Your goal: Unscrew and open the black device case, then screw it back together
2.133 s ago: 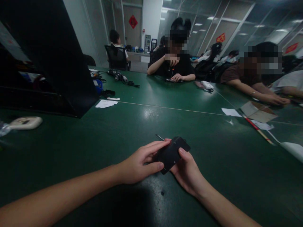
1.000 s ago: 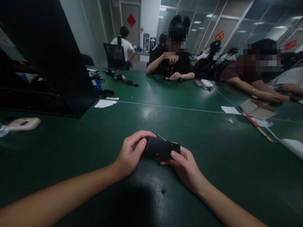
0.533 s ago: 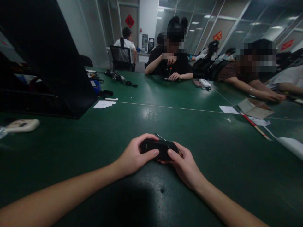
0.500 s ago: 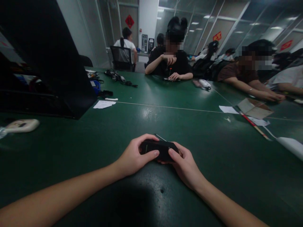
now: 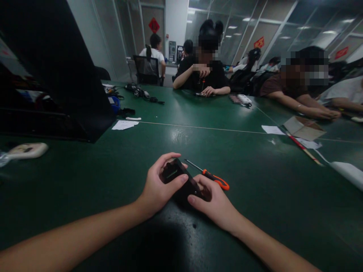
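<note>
A small black device (image 5: pixel 178 178) is held low over the green table (image 5: pixel 255 181) by both hands. My left hand (image 5: pixel 159 187) wraps its far end, thumb across the top. My right hand (image 5: pixel 214 204) grips its near end from below. The device points away and to the left. Just behind it an orange-handled screwdriver (image 5: pixel 210 175) lies on the table, its thin metal shaft pointing left. Neither hand touches the screwdriver.
A large black panel (image 5: pixel 65 71) stands at the left, with a pale flat gadget (image 5: pixel 27 150) near it. Paper slips (image 5: pixel 124 124), cables (image 5: pixel 141 91) and a cardboard piece (image 5: pixel 303 128) lie farther off. Other people sit along the far and right sides.
The device has turned from lying crosswise between my hands to pointing away from me. My hands moved nearer to me, uncovering the orange screwdriver behind them.
</note>
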`<state>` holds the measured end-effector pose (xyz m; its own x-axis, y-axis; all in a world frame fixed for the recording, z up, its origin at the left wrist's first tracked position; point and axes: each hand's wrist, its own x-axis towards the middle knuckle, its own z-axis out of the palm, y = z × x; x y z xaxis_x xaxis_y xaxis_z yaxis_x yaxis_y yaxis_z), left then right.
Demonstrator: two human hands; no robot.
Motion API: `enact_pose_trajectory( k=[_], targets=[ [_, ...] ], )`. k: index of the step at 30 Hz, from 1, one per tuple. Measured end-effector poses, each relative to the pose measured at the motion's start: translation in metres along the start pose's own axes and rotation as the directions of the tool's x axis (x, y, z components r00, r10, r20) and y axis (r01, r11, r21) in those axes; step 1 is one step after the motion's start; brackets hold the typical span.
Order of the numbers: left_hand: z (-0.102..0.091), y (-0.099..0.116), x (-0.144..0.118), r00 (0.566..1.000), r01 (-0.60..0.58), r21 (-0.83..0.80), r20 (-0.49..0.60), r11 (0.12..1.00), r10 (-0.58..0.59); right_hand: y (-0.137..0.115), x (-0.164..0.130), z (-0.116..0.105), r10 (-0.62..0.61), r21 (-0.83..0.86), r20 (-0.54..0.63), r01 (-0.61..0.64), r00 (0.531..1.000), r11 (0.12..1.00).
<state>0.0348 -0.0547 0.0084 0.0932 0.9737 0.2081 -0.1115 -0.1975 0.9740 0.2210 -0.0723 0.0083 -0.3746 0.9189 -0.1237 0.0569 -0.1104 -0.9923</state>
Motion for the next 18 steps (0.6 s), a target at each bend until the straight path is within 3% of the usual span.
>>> enact_pose_trajectory(
  k=[4,8,10,18],
  targets=[
    [0.001,-0.007,0.002,0.995,0.082,-0.156,0.070,0.984,-0.071,0.000,0.000,0.000,0.004,0.015,-0.015,-0.004,1.000,1.000],
    [0.005,-0.013,0.002,0.932,0.253,-0.332,0.337,0.909,-0.136,-0.001,0.001,0.001,-0.095,0.073,-0.052,0.099,0.994,0.992],
    [0.007,-0.013,0.001,0.909,0.279,-0.334,0.395,0.900,-0.135,-0.002,0.001,0.002,-0.137,0.077,-0.052,0.141,0.989,0.987],
    [0.002,-0.014,0.000,0.951,0.224,-0.386,0.289,0.895,-0.113,0.003,0.000,0.003,-0.077,0.051,-0.029,0.078,0.997,0.996]
  ],
)
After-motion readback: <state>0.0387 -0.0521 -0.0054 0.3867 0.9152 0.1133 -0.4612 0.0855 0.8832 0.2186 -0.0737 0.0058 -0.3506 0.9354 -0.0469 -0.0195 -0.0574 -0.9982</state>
